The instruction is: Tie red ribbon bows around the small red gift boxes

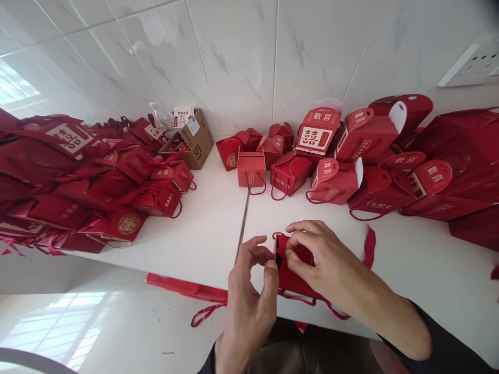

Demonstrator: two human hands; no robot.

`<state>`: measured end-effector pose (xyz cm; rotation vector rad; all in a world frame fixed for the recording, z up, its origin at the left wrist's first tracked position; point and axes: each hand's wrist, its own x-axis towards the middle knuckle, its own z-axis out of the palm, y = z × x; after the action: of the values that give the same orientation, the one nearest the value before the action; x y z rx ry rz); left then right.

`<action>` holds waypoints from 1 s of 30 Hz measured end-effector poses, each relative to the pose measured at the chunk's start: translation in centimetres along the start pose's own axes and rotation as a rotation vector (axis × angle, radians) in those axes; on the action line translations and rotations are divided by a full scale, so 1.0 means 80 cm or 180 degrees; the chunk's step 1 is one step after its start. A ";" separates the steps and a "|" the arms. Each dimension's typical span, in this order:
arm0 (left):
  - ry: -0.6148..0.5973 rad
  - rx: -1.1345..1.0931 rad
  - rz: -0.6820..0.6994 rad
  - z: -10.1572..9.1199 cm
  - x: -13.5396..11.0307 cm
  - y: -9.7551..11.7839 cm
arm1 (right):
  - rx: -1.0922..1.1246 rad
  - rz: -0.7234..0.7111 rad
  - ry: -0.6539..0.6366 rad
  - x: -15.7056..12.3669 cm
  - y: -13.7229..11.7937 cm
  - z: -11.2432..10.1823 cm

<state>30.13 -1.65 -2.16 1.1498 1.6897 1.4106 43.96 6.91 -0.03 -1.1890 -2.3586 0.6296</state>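
Observation:
A small red gift box (296,280) stands near the front edge of the white table, its top open and its dark inside partly showing. My left hand (251,291) curves around the box's left side, thumb and fingertips at the edge of the left panel. Over the top, my right hand (317,254) has thumb and forefinger pinched together on a red flap of the same box. Its fingers hide part of the flap. A red twisted cord handle (298,298) hangs along the near side, and a dark red ribbon (369,246) lies behind my right wrist.
Several folded red gift boxes (289,174) stand along the tiled wall. On the left is a large heap of ribbon-tied boxes (128,223), beside a brown carton (198,145). A flat red strip (187,288) lies at the table's front edge. A wall socket (473,65) is at right.

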 end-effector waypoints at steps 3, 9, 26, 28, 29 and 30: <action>0.0008 0.0010 -0.0027 -0.001 0.001 -0.003 | -0.0183 -0.0055 0.0138 -0.002 0.003 0.002; -0.0132 0.0074 0.0074 -0.005 0.001 -0.017 | -0.0149 -0.0137 0.0267 -0.004 0.006 0.003; -0.0710 -0.0906 -0.0748 -0.017 0.018 -0.013 | 0.0606 0.0022 0.0114 -0.027 0.020 0.007; -0.0705 -0.1193 -0.0810 -0.022 0.021 -0.017 | 0.0544 0.0052 0.0150 -0.032 0.024 0.009; -0.0627 -0.1244 -0.0794 -0.027 0.026 -0.021 | 0.0539 0.0061 0.0180 -0.034 0.026 0.009; -0.0468 -0.1214 -0.0754 -0.034 0.032 -0.024 | 0.0558 0.0080 0.0199 -0.036 0.026 0.008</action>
<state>26.27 -0.49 -3.34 0.7922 1.3319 1.3849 46.50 5.51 -2.22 -1.1451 -2.1902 0.7787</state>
